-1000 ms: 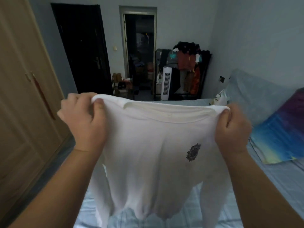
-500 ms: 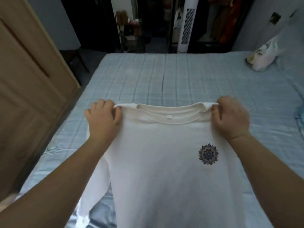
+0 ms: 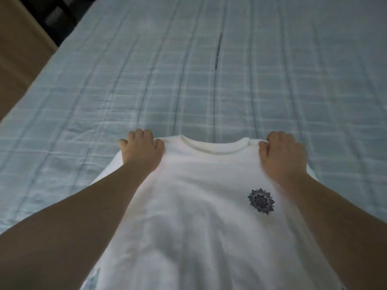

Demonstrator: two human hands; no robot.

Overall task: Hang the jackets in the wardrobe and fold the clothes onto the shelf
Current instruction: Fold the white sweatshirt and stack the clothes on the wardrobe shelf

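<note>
A white shirt (image 3: 194, 206) with a small dark flower print on its chest lies front side up on the bed, its collar pointing away from me. My left hand (image 3: 142, 150) grips the shirt's left shoulder with curled fingers. At the other shoulder my right hand (image 3: 281, 155) holds the fabric the same way. The sleeves are mostly hidden under my forearms, and the hem runs out of view at the bottom.
The bed (image 3: 188, 70) has a pale blue checked sheet and stretches away ahead of the shirt. A wooden wardrobe (image 3: 18, 49) stands along the left edge, with a narrow dark strip of floor (image 3: 58, 15) between it and the bed.
Both hands have lowered the shirt from held up in the air down flat onto the bed. My view has tipped down from the room to the sheet.
</note>
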